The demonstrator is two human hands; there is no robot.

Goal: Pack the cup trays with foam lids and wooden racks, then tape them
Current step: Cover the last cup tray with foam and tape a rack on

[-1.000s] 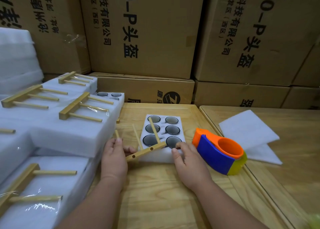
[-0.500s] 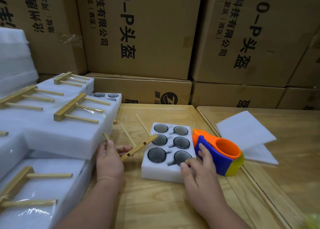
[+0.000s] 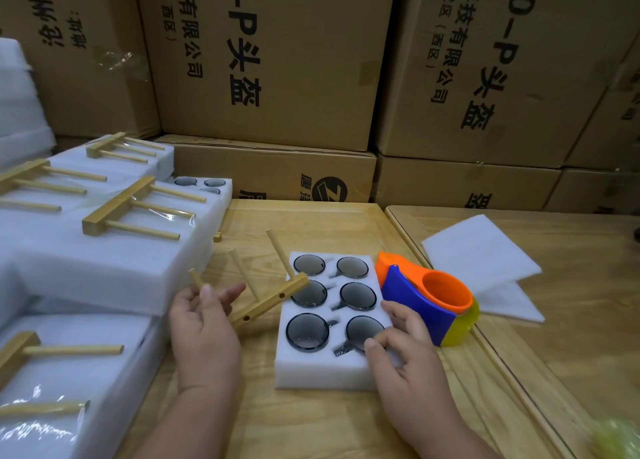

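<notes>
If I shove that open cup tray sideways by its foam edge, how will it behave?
The foam tray looks light, so it will probably slide easily on the wooden table. Its edge likely dents under fingertips. The glass cups sit uncovered in their pockets; a jolt might rattle them.

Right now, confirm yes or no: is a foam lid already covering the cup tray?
No, the cup tray lies uncovered, all six cups showing.

Rear of the scene closed off by stacked cardboard cartons (image 3: 263, 60) with black printed characters — two light wooden tables (image 3: 332, 226) set edge to edge in front, under even, soft indoor light.
</notes>
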